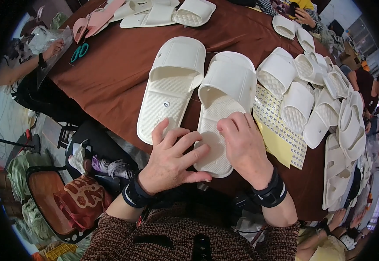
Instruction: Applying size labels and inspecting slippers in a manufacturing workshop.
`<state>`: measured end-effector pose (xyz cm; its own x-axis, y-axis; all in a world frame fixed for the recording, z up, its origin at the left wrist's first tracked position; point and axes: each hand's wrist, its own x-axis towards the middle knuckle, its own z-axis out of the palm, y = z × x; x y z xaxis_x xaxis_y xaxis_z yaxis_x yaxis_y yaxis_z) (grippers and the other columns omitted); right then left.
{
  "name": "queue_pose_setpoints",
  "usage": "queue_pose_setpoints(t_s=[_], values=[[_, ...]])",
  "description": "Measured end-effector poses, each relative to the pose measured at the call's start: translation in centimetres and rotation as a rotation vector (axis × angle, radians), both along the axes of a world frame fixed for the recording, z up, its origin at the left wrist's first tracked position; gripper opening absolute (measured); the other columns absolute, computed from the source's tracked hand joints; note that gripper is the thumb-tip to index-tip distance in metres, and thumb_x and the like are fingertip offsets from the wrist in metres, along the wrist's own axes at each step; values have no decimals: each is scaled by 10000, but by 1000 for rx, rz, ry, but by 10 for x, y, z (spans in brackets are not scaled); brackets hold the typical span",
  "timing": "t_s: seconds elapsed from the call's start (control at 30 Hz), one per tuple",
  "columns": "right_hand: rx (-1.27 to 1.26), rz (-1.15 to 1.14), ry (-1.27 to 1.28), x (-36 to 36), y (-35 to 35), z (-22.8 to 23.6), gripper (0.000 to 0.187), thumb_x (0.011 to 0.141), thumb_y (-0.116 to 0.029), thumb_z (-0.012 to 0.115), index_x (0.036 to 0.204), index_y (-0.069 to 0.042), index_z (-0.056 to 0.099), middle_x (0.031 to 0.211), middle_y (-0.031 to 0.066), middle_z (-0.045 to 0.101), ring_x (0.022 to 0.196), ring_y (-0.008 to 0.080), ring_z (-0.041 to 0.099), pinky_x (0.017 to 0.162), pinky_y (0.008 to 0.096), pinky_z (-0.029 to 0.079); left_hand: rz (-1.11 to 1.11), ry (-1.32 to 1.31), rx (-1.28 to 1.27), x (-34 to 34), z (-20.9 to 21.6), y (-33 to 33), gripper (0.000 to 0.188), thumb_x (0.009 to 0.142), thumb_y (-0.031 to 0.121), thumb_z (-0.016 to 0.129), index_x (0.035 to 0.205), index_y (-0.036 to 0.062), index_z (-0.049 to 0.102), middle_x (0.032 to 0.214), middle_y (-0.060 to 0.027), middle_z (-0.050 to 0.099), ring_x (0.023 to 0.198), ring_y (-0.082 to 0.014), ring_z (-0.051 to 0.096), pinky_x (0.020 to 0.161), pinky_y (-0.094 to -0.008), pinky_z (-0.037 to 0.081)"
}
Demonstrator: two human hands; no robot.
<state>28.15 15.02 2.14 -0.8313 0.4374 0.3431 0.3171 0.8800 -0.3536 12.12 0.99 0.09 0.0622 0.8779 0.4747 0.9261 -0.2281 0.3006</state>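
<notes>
Two white slide slippers lie side by side in front of me, toes pointing away. A small round sticker [166,104] is on the footbed of the left slipper [177,56]. My left hand [172,158] spreads its fingers over the heel ends of both slippers and holds nothing. On the right slipper [230,76], my right hand [247,145] rests with curled fingers, thumb and fingertips pressed together at the footbed. What they pinch, if anything, is hidden. A yellow-backed sheet of round stickers [281,128] lies just right of that slipper.
White slippers [296,106] are heaped along the table's right side, more [193,12] at the far edge beside pink slippers [98,21]. Green-handled scissors [80,52] lie at the left on the brown tablecloth [106,82]. Other people sit around; a chair [45,182] holds a red bag.
</notes>
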Motion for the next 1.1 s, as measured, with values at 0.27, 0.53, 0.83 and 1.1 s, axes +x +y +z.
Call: queue_pose_setpoints(t_s=[0.27,0.53,0.83,1.1], values=[[77,26,-12,-7,3,-1,115,816,-19,539,915,-31,481,899,137,493,865,326,500,784,412,438,-1,-14,5,-2,1,-1,606,698,651,712,1047,156,681,1098,-44,593,1061,-250,559,1065,-570,263],[-13,32,59,-5,3,0,160,808,41,548,946,-19,495,918,145,514,879,349,508,787,424,432,5,-29,26,-2,0,-2,602,706,642,708,1068,163,664,1113,-31,591,1044,-236,564,1053,-566,284],[-143,110,115,-2,7,4,205,809,48,550,999,-22,517,978,145,561,921,351,531,816,424,443,4,-20,30,-2,-1,-2,611,701,653,702,1067,165,663,1112,-23,591,1038,-231,561,1055,-565,284],[-74,147,78,-6,9,3,215,801,47,536,1003,-27,525,959,123,588,914,330,541,819,404,465,2,-25,38,-1,-2,-1,609,709,667,691,1056,168,669,1105,-19,592,1030,-223,560,1059,-563,278]])
